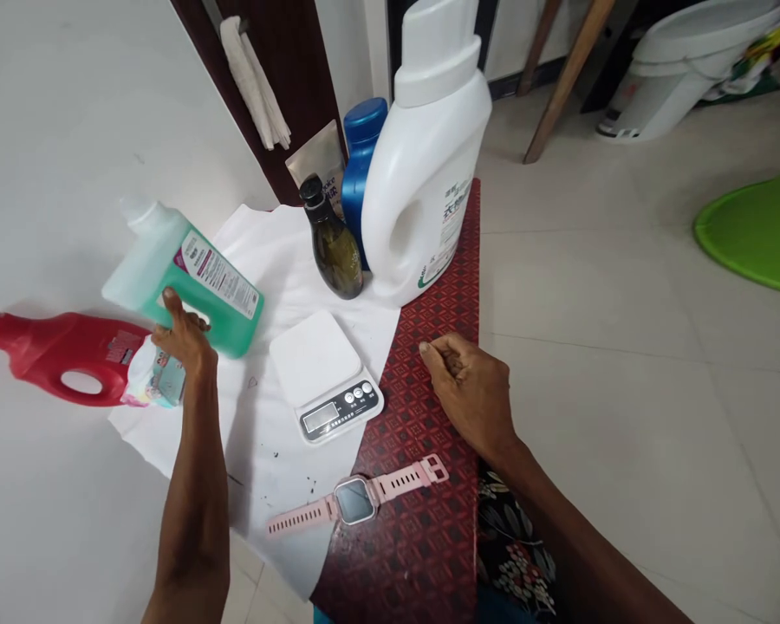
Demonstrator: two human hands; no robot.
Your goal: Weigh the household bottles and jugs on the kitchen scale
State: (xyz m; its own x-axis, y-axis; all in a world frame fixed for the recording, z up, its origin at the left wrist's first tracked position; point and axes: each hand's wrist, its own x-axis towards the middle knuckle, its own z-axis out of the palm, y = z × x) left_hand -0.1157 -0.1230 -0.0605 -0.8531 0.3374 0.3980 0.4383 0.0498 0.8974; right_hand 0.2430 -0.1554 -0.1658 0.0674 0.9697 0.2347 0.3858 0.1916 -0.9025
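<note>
From where I stand, the biggest thing is the patterned red desk (422,563), pushed close to the wall (71,156), perhaps so that its goods have a backing on one side. A white sheet (286,277) covers its wall side, probably to guard the surface, since dark specks lie on it.

The tall white jug (429,173) stands at the far end near the outer edge, its handle turned towards the person, which would suit an easy grab. The red bottle (78,347) and the green bottle (195,269) sit together on the left by the wall, out of the middle; from this angle I can't judge how upright either is. The scale (325,377) has that middle, its buttons and display facing the person, likely for reading. Beside the jug cluster the blue bottle (357,173), the dark bottle (334,247) and a tube (318,160), bunched at the back as if to save room.

The hands are well apart. The left hand (187,331) is at the green bottle, near its handle; whether it grips or merely touches, I cannot tell. The right hand (471,386) is curled in on itself over the outer edge, with nothing visible in it. Smallest, the pink watch (355,500) lies face up, strap spread flat across the sheet's border, nearest the person.
</note>
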